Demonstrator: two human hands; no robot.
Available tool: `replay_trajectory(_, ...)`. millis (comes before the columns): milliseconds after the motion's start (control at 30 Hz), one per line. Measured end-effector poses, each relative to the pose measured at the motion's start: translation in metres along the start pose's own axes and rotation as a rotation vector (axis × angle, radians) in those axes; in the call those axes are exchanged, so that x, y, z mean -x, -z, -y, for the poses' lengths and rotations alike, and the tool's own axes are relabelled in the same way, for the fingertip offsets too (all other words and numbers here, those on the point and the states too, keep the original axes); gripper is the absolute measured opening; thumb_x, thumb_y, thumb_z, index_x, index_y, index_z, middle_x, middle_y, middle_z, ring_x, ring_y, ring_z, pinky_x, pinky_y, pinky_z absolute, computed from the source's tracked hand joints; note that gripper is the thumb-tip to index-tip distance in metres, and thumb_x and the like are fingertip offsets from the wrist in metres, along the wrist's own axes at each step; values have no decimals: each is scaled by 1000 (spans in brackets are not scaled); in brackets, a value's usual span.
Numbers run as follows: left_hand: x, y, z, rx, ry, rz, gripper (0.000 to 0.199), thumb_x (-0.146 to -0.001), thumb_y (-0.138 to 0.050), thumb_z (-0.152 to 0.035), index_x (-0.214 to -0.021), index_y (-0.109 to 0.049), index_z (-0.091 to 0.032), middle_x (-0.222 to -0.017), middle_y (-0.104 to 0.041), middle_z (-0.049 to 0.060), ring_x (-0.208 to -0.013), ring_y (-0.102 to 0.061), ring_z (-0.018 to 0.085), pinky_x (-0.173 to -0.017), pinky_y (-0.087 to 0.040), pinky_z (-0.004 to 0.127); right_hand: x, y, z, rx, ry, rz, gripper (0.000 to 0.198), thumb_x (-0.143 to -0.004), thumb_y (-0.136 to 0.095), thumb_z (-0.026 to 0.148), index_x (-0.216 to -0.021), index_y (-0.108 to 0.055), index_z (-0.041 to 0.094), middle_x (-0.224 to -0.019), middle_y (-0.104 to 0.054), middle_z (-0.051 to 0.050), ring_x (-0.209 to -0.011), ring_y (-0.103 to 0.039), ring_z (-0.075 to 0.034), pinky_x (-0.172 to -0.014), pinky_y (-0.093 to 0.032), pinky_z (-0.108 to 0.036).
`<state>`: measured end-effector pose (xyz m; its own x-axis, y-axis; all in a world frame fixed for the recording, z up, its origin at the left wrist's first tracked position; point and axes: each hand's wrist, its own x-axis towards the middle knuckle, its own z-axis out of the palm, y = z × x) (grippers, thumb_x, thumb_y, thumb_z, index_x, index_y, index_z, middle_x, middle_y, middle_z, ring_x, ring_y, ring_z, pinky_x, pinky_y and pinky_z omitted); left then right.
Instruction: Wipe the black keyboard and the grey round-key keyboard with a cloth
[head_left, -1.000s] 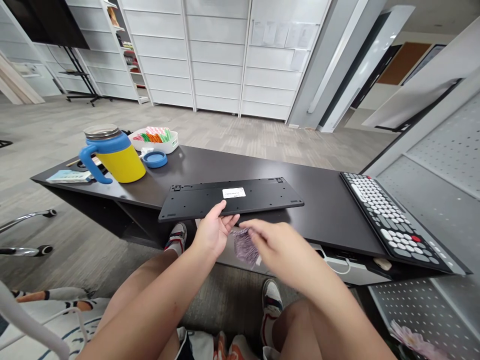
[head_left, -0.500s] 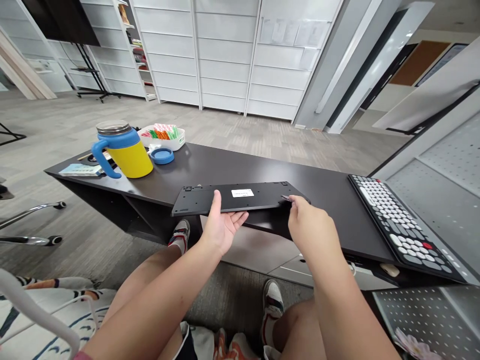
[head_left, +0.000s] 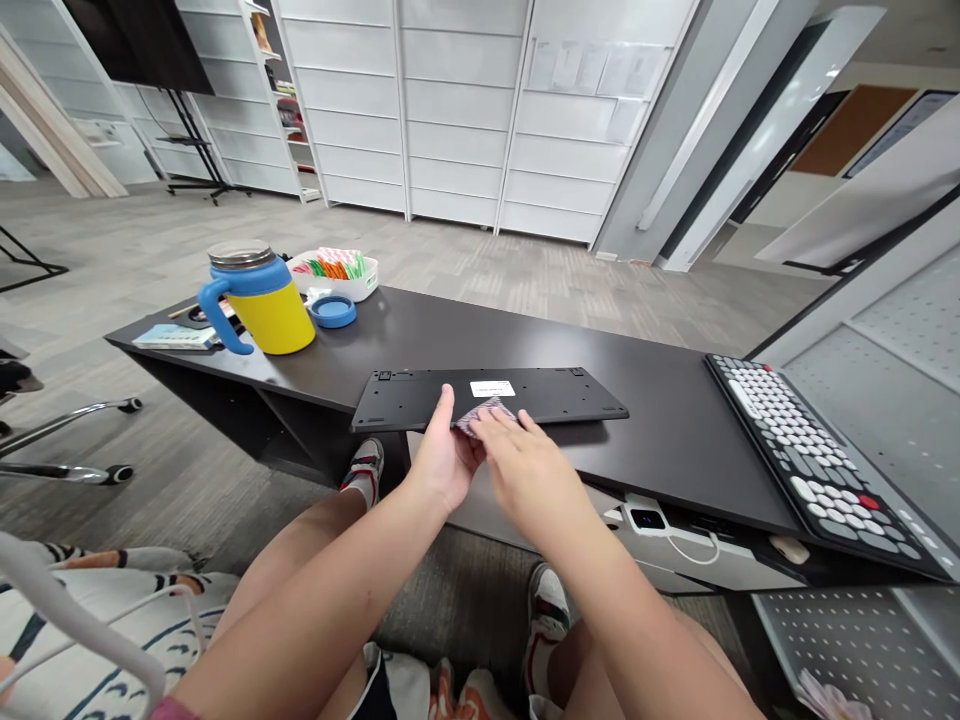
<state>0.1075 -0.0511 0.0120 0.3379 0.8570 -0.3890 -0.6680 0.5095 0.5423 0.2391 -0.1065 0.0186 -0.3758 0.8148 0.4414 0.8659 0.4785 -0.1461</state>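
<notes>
The left hand grips the near edge of an upturned black keyboard, thumb above and fingers below. The keyboard's near edge juts past the front of the counter. The right hand lays its fingers over a patterned cloth on the underside, just below the white label; whether they pinch it, I cannot tell.

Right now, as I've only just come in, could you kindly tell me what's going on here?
A person's left hand grips a black keyboard, underside up, at its near edge, thumb on top. The right hand has its fingers over a cloth against that underside, just below the white label. Another keyboard lies on the table to the right, and a mug stands to the left.
</notes>
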Motion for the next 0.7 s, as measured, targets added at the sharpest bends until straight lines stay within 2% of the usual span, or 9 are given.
replay_trajectory(100, 2, 2, -2, 18, 56, -35, 64, -91, -62, -77, -90, -74, -14, -88, -78, 14, -91, -77, 28, -87, -61, 39, -2, -2, 6, -74, 125, -40, 47, -101, -43, 6, -143, -65, 10, -151, -64, -14, -145, -57, -26, -124, -47, -48)
replay_trajectory(200, 3, 5, -3, 29, 82, -43, 57, -92, -65, -70, -78, -70, -15, -77, -74, 12, -78, -75, 25, -80, -61, 37, -4, 4, 5, -140, 206, -117, 40, -103, -47, 11, -136, -69, 13, -137, -74, -12, -131, -69, -24, -116, -55, -43)
replay_trajectory(300, 2, 7, -3, 38, 58, -66, 47, -95, -68, -58, -78, -69, -14, -69, -71, 8, -64, -69, 19, -69, -58, 31, -3, 13, -1, -155, 213, -185, 34, -103, -50, 13, -129, -72, 17, -122, -81, -8, -110, -77, -21, -106, -61, -41)
replay_trajectory(367, 1, 6, -3, 30, 32, -77, 42, -98, -66, -52, -81, -71, -13, -68, -70, 7, -61, -67, 17, -65, -56, 29, -2, 17, -7, -145, 187, -213, 32, -102, -53, 12, -127, -72, 19, -117, -82, -6, -106, -78, -22, -105, -62, -42)
replay_trajectory(433, 1, 6, -4, 19, -4, -49, 39, -101, -63, -47, -89, -75, -11, -75, -75, 10, -64, -69, 18, -66, -58, 29, -1, 20, -14, -144, 156, -221, 32, -100, -54, 12, -126, -71, 20, -118, -81, -6, -107, -77, -22, -105, -61, -44)
replay_trajectory(567, 2, 4, -11, 45, -132, 69, 37, -103, -61, -41, -118, -76, -10, -107, -81, 15, -79, -75, 19, -76, -62, 30, -1, 28, -28, -166, 148, -219, 28, -100, -54, 14, -120, -72, 22, -133, -76, -8, -122, -71, -25, -109, -58, -47)
replay_trajectory(700, 4, 4, -26, 109, -199, 93, 38, -101, -63, -38, -127, -74, -13, -120, -80, 14, -97, -79, 24, -89, -64, 37, 0, 34, -36, -58, 103, -125, 26, -101, -53, 16, -114, -75, 22, -160, -55, -11, -149, -50, -30, -124, -42, -59)
